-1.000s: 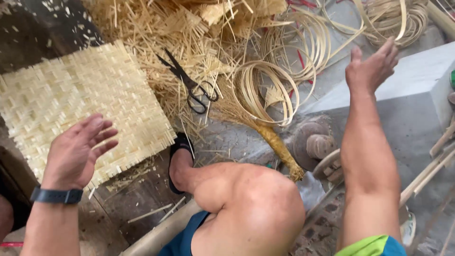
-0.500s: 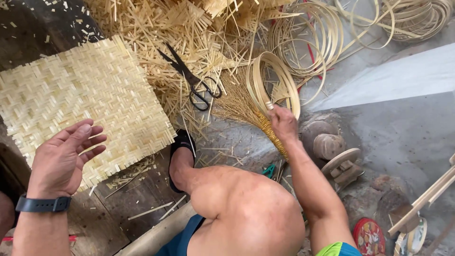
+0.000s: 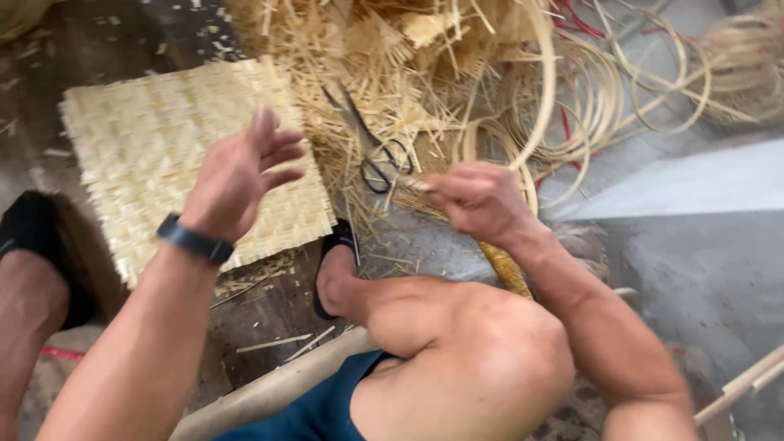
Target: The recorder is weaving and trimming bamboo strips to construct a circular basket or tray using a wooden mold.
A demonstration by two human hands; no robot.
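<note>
Moved: my right hand (image 3: 478, 200) has lifted a bamboo hoop (image 3: 545, 90) off the pile.
Right: fingers pinching it.
Left hand (image 3: 241, 175): spread, empty, above woven mat (image 3: 155, 139).

A woven mat (image 3: 188, 155) of pale split bamboo is seen, matt and dry, with frayed edges. Loose straw-coloured splints (image 3: 392, 73) are heaped beside it, rough and splintery. Coiled bamboo strips (image 3: 588, 98) appear smooth with a faint sheen. Dark metal scissors (image 3: 377, 159) lie among the splints, dull in finish. A black wristband (image 3: 194, 240), smooth and matt, is worn on the left arm. The floor (image 3: 719, 269) is rough grey concrete, dusty. Blue cloth shorts (image 3: 327, 408) look soft and matt.
</note>
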